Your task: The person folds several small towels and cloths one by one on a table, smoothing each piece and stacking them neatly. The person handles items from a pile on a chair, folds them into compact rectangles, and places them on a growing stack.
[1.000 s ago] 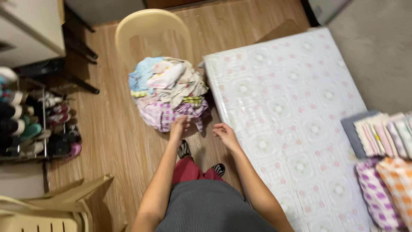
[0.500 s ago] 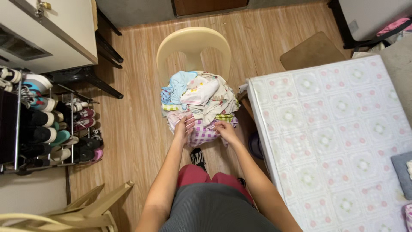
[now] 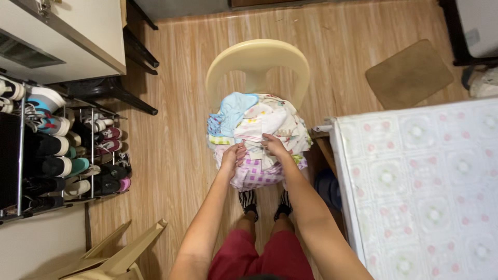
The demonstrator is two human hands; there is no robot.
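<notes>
A heap of mixed cloths [image 3: 254, 122] in white, light blue, yellow and purple check lies piled on the seat of a cream plastic chair [image 3: 257, 59]. My left hand [image 3: 233, 156] is closed on a fold of cloth at the front of the heap. My right hand [image 3: 273, 145] pinches a white patterned piece just beside it. Both hands sit close together on the near side of the pile. My feet in striped slippers stand under the chair's front edge.
A table with a white and pink lace-patterned cover [image 3: 425, 181] stands at the right. A shoe rack [image 3: 57, 155] full of shoes lines the left wall under a cabinet [image 3: 67, 36]. A brown mat [image 3: 410, 72] lies on the wooden floor. Another plastic chair [image 3: 111, 254] sits at lower left.
The view has swung left, away from the table, and centred on the chair. Both hands went from hovering in front of the heap to gripping cloth on it.
</notes>
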